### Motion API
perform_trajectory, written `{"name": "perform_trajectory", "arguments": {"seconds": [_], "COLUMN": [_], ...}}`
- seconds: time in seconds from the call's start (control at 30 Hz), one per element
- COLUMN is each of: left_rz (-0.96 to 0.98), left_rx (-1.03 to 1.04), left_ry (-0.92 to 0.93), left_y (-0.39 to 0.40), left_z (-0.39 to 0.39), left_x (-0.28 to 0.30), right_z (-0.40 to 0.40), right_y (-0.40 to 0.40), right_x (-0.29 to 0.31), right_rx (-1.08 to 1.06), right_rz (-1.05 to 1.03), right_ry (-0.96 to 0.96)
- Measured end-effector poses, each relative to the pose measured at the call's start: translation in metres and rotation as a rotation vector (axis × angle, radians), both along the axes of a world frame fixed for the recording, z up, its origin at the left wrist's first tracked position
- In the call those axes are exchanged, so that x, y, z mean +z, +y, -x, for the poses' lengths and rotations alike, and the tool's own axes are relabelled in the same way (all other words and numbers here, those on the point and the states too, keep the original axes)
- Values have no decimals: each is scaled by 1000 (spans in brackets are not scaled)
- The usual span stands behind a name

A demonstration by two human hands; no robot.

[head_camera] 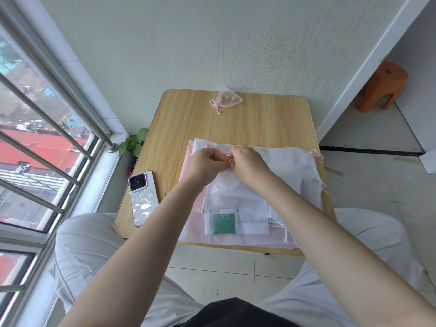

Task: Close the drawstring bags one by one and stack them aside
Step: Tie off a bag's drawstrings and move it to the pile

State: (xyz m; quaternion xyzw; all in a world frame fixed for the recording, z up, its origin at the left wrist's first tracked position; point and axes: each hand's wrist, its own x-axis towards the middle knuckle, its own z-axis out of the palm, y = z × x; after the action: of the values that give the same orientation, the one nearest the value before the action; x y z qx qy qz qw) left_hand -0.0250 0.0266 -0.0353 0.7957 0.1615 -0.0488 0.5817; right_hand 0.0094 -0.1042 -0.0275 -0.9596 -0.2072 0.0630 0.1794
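Where wall meets floor, wooden table (188,119)

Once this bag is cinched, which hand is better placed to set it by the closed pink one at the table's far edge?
Probably the right hand: it lies slightly nearer the pink bag, though both pinch the white bag.

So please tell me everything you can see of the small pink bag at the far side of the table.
The small pink bag is a sheer, organza-like pouch, already drawn shut. Its neck is gathered at the lower left and tied with a pale cord in looped bows. A few small roundish things show through the fabric; what they are cannot be told. It lies flat and alone near the far edge of the wooden table, close to the wall, with nothing else touching it.
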Motion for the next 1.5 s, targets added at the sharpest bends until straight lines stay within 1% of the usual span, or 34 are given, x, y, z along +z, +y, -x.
{"name": "perform_trajectory", "arguments": {"seconds": [0.1,0.17,0.23,0.37,0.4,0.47,0.53,0.6,0.7,0.8,0.93,1.03,1.2,1.27,1.37,1.43,1.5], "left_rz": [-83,-149,-212,-296,-325,-415,-509,-546,-537,-537,-630,-649,-691,-697,-745,-792,-823], "left_rx": [-7,-34,-64,-97,-107,-123,-120,-102,-99,-103,-110,-83,-166,-186,-211,-219,-233], "left_ry": [-12,-39,-105,-267,-297,-339,-403,-438,-404,-371,-335,-298,-322,-293,-204,-168,-113], "left_y": [3,3,3,2,3,4,6,8,6,4,0,0,4,5,8,14,21], "left_z": [-2,-1,0,4,3,3,1,0,1,1,-2,-5,-8,-9,-11,-13,-15], "left_x": [-5,-6,-7,-11,-13,-15,-16,-17,-13,-7,-4,-4,-5,-7,-8,-9,-11], "right_z": [-5,-9,-11,-13,-15,-16,-16,-16,-17,-17,-18,-18,-17,-19,-21,-23,-25], "right_y": [-5,-10,-15,-24,-27,-28,-26,-26,-26,-26,-26,-28,-32,-30,-31,-35,-38], "right_x": [3,5,5,3,1,-1,0,1,4,4,-1,-3,0,0,-2,-5,-9], "right_rx": [-41,-93,-153,-218,-220,-234,-272,-288,-310,-319,-317,-313,-273,-291,-383,-436,-461], "right_rz": [-113,-246,-395,-806,-864,-905,-933,-986,-1014,-999,-989,-961,-1009,-1004,-971,-891,-767], "right_ry": [179,352,538,1066,1151,1229,1246,1268,1278,1240,1191,1171,1155,1088,947,809,675]}}
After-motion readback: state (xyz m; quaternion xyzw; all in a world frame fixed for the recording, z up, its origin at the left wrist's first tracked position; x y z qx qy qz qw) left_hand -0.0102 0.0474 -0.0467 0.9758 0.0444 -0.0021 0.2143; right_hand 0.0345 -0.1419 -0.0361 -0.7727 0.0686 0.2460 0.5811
